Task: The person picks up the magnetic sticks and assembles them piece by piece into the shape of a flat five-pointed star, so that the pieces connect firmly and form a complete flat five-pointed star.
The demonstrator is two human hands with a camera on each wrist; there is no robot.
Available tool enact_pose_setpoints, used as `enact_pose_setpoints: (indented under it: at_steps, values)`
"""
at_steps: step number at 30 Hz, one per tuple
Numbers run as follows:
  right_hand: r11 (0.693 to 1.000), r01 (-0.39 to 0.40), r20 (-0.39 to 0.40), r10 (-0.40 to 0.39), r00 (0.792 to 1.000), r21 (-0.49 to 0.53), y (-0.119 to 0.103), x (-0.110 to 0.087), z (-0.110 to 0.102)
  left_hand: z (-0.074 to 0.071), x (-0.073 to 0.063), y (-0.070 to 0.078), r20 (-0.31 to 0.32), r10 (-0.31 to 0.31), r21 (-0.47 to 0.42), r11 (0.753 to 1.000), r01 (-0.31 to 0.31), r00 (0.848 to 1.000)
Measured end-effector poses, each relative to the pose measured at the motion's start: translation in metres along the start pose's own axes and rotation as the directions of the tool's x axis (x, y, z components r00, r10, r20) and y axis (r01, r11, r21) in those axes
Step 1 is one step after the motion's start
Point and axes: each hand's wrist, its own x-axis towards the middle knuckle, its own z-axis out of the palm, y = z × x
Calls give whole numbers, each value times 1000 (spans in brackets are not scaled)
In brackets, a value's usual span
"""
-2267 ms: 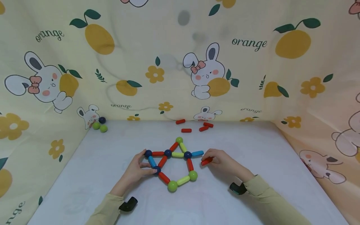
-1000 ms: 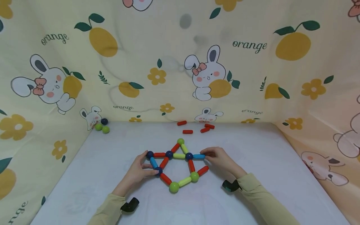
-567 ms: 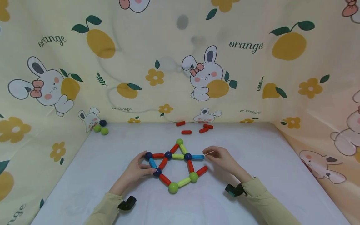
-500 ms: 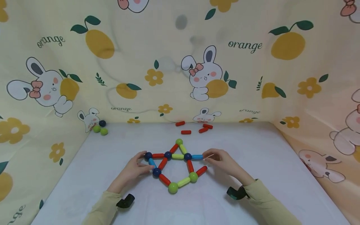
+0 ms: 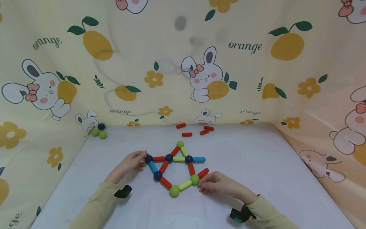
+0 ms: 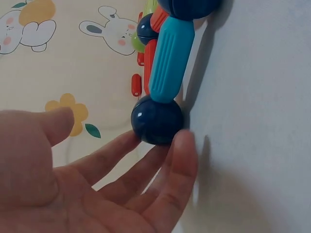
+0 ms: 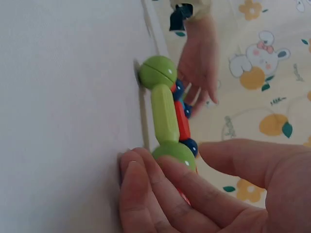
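A flat frame of coloured rods and balls lies mid-table in the head view. My left hand (image 5: 127, 164) is at its left corner, fingertips touching the navy ball (image 6: 158, 120) while the thumb stands well apart. From that ball a blue rod (image 6: 171, 58) runs to another navy ball (image 5: 158, 176). My right hand (image 5: 218, 185) is by the lower right green ball (image 5: 195, 179), fingers extended beside it and thumb apart. A red rod (image 5: 203, 173) sticks out from this green ball, partly behind the hand. Above it, a blue rod (image 5: 199, 159) juts right from a navy ball (image 5: 189, 159).
Several loose red rods (image 5: 187, 134) lie along the back of the table. In the back left corner sit two green balls (image 5: 103, 135) and a navy ball (image 5: 101, 126). A printed cloth (image 5: 160, 47) rises behind the white table (image 5: 246, 149).
The red rod my right hand held went onto the lower right green ball. That hand then touched the blue rod's end and moved down. My left thumb has left the lower navy ball.
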Motion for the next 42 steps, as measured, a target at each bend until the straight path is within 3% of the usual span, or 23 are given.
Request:
enact_pose_setpoints:
  at_steps: [6,12,15,18,23,28,33,36,39,42]
  values:
    - [997,-44,3,44,999,69,-2,4,8,3,3,2,-39,-3,57,998,6,999]
    - [996,-71,-90,76,993,52,-5,6,-2,5,-6,0,-70,9,12,1000,-8,998]
    - [996,-69,-130,77,989,63,-5,9,-16,10,-17,-3,-43,32,-11,999,-32,999]
    - [994,-80,-160,91,983,70,-5,15,-30,20,-27,-5,47,61,-37,998,-60,997]
    - [988,-150,-250,153,956,33,-12,30,-50,43,-41,-1,228,102,-75,993,-87,968]
    - [972,-228,-322,200,925,-51,-18,45,-61,69,-54,10,349,77,-113,993,-40,934]
    - [964,-218,-328,159,931,-154,-17,58,-68,93,-65,20,440,16,-143,988,53,898]
    - [963,-197,-324,130,937,-184,-16,63,-71,104,-69,23,481,9,-164,983,80,877]
    - [966,-182,-317,117,941,-185,-16,64,-71,108,-71,25,501,11,-193,976,99,866]
    - [968,-172,-308,109,945,-184,-14,63,-72,104,-71,26,506,21,-213,972,102,862]
